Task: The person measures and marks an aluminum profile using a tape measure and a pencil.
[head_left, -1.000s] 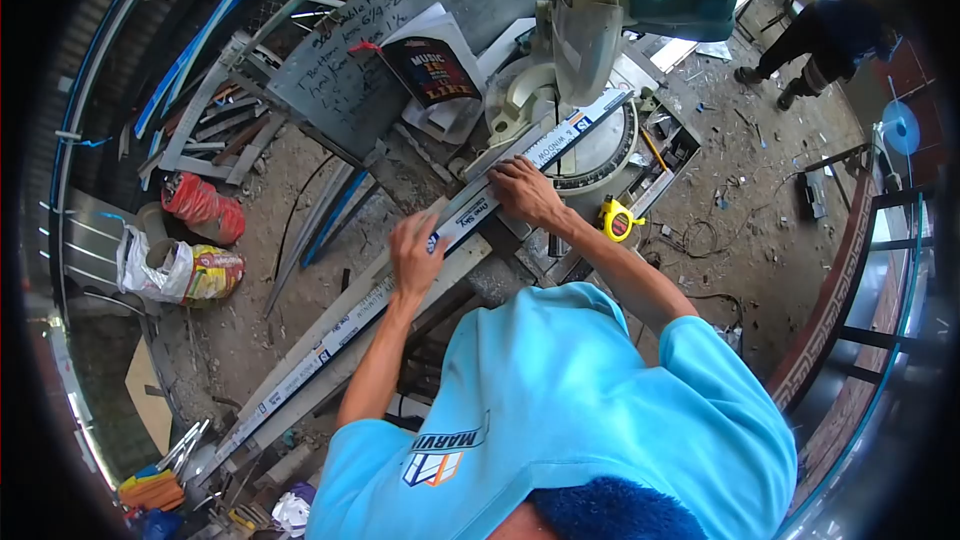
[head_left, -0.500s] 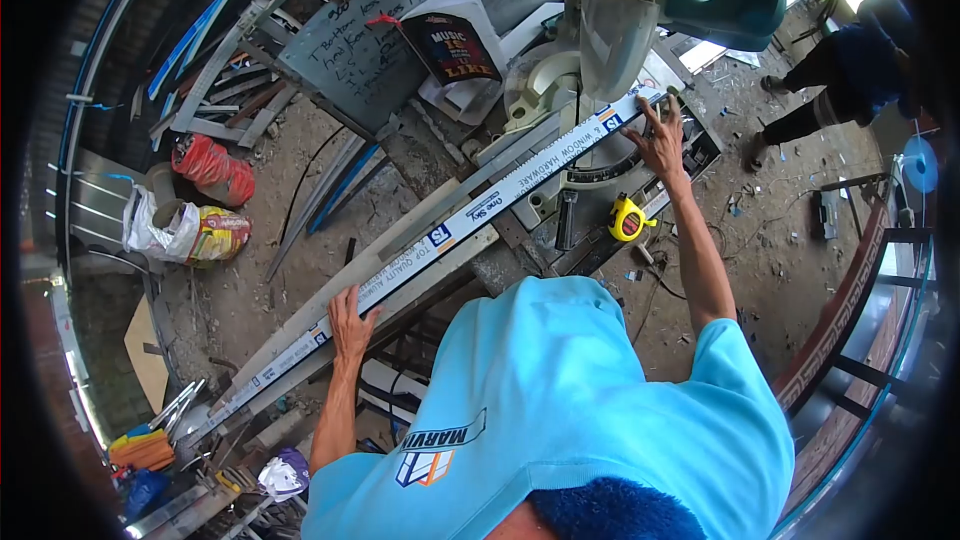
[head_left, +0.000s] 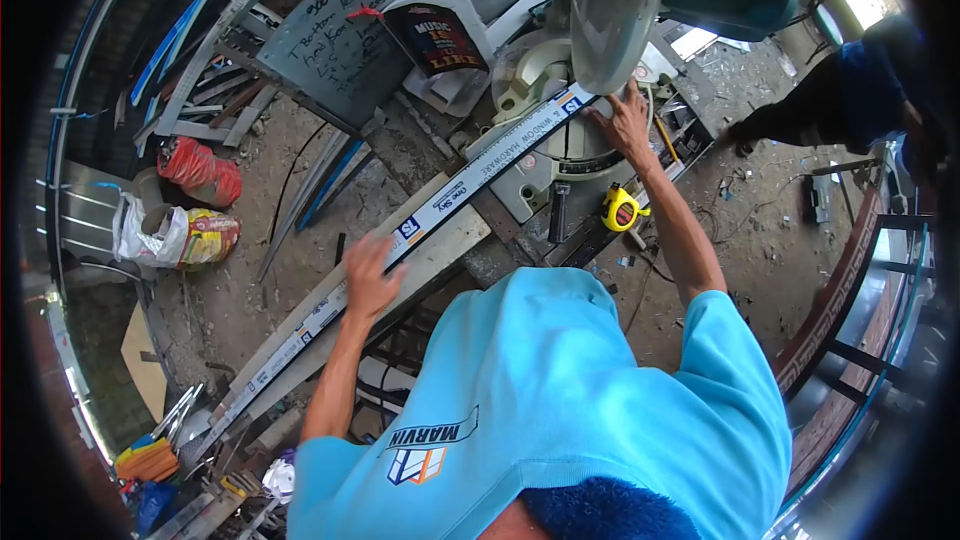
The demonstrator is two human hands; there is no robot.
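Observation:
A long aluminium profile [head_left: 450, 197] in printed protective film lies slantwise across the bench, its upper end on the base of a miter saw [head_left: 570, 145]. My right hand [head_left: 628, 128] is at that end, fingers stretched and spread, thumb right by the profile's tip. Over the profile's middle, my left hand [head_left: 370, 278] is smeared by motion. The saw's clear guard [head_left: 612, 40] hangs just above the profile's end. In front of the saw base sits a yellow tape measure [head_left: 622, 210], and a pencil [head_left: 665, 140] lies right of my right hand.
Behind the profile, an open book [head_left: 440, 40] leans on a board [head_left: 330, 50] with handwriting. A bag [head_left: 205, 238] and a red-wrapped bundle [head_left: 200, 172] stand on the littered floor at left. Another person [head_left: 850, 90] is at the right. Metal offcuts [head_left: 215, 90] lie upper left.
The profile has slid down-left, its upper end drawn back toward the saw guard. My right hand has shifted left with it; my left hand has moved up along the profile. The other person has come closer.

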